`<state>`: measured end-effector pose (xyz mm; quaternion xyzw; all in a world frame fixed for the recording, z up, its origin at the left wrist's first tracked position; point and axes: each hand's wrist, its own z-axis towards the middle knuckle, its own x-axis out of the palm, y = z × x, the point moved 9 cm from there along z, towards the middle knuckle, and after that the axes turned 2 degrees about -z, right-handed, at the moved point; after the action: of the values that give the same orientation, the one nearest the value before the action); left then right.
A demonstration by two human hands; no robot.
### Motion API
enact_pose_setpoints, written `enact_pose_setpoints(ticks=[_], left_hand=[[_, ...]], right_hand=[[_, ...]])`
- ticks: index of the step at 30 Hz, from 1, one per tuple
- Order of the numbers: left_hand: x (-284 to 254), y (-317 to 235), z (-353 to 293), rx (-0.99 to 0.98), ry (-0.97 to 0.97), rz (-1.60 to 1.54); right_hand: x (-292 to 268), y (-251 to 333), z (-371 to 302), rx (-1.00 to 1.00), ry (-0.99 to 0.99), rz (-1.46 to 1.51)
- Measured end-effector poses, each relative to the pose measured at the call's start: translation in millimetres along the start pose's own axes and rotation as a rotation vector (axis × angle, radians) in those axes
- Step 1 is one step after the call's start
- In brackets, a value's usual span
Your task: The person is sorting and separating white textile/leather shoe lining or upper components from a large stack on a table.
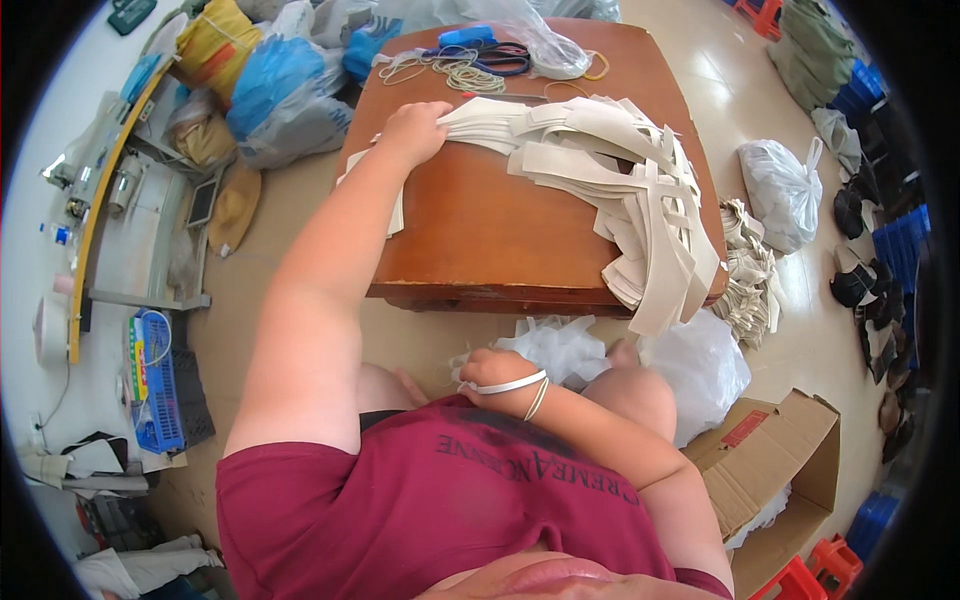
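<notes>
Cream cut pieces (580, 160), flat and curved like fabric or shoe parts, fan out in overlapping stacks over the wooden table (480, 230). At the left end of the far row, my left hand (415, 132) is closed on the ends of the pieces; its fingertips are partly hidden. More pale pieces (396, 215) lie under my left forearm at the table's left edge. My right hand (497, 370) is curled in front of my lap, below the table's near edge. A white band (505, 386) crosses its wrist, beside thin elastic bands (537, 400). What its fingers hold is hidden.
Scissors (500, 60), coiled cord (470, 75) and a clear plastic bag (545, 45) lie at the table's far side. On the floor at right are a heap of cream pieces (750, 280), a tied white bag (782, 190) and an open cardboard box (770, 460). Stuffed bags (285, 100) stand at left.
</notes>
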<state>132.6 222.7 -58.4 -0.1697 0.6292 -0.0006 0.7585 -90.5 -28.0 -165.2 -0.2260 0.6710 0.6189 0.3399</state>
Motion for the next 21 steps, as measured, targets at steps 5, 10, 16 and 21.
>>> enact_pose_setpoints(ticks=[5, 10, 16, 21], left_hand=[[25, -3, 26, -0.049, 0.111, 0.001], [29, 16, 30, -0.042, 0.087, -0.143], [26, 37, 24, -0.081, -0.061, -0.267], [26, 39, 23, -0.080, -0.107, -0.246]], right_hand=[[-7, -12, -2, 0.003, -0.061, 0.025], [-11, -20, -1, 0.035, -0.074, 0.012], [-12, -22, 1, 0.054, -0.075, 0.025], [-11, -22, 3, 0.068, -0.041, 0.010]])
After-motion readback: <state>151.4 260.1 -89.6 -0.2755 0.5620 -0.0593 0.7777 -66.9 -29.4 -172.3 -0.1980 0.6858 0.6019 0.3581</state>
